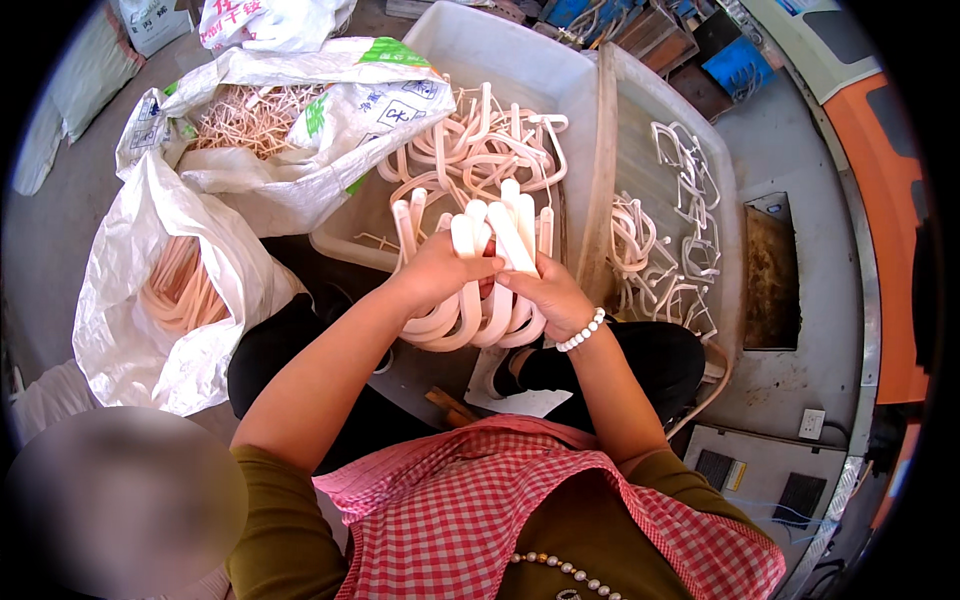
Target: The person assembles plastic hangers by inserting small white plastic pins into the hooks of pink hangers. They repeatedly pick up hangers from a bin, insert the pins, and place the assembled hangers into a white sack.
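Observation:
A bundle of pale pink, curved plastic pieces [445, 322], shaped like U-bent handles, is held up in front of me, bends downward and ends up. My left hand [448, 272] is closed round its left side. On the other side my right hand [556, 298] grips the same bundle, a white bead bracelet at its wrist. Both thumbs press on the pieces near the middle, and some fingers are hidden behind them. Just beyond, a heap of similar curved pieces [480, 140] lies tangled in a large whitish tub [500, 45].
A second tub [640, 90] on the right holds more curved pieces [632, 235]. At left, one open white sack [330, 175] contains thin pink scraps [250, 120]; a nearer sack [110, 300] holds long pink pieces [185, 290]. An orange machine panel [880, 200] stands far right.

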A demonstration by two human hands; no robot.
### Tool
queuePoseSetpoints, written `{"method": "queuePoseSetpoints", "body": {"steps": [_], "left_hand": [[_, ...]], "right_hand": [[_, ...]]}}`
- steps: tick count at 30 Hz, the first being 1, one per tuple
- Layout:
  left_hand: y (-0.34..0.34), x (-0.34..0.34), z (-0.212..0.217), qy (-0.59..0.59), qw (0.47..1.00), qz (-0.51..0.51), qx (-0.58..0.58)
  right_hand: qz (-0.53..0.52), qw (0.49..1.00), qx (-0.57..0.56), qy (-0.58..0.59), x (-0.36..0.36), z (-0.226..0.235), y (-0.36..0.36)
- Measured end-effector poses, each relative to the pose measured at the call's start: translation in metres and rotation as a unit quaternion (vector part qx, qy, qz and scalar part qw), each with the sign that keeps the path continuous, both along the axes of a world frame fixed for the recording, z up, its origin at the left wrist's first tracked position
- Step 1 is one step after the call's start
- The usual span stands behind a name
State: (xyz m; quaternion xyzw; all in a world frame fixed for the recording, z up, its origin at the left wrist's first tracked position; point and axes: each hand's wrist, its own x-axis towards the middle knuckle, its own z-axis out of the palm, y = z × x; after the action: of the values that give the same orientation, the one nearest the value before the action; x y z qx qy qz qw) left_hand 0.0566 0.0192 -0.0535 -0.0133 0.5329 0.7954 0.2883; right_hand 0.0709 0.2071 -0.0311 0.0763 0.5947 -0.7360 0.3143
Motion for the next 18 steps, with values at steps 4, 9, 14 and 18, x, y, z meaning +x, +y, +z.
{"method": "queuePoseSetpoints", "body": {"steps": [4,9,14,18], "left_hand": [[0.002,0.002,-0.008,0.014,0.999,0.011,0.027],[-0.003,0.003,-0.004,-0.014,0.999,-0.017,0.038],[0.001,-0.002,-0.008,-0.037,0.994,0.065,0.075],[0.002,0.002,-0.005,-0.036,0.997,0.043,0.05]], "right_hand": [[0.044,0.997,0.041,0.052,0.001,-0.003,0.0],[0.003,0.998,-0.058,-0.004,0.012,0.004,0.0],[-0.043,0.989,-0.126,-0.058,0.013,-0.017,0.018],[0.005,0.999,-0.033,0.027,0.022,-0.017,0.003]]}}
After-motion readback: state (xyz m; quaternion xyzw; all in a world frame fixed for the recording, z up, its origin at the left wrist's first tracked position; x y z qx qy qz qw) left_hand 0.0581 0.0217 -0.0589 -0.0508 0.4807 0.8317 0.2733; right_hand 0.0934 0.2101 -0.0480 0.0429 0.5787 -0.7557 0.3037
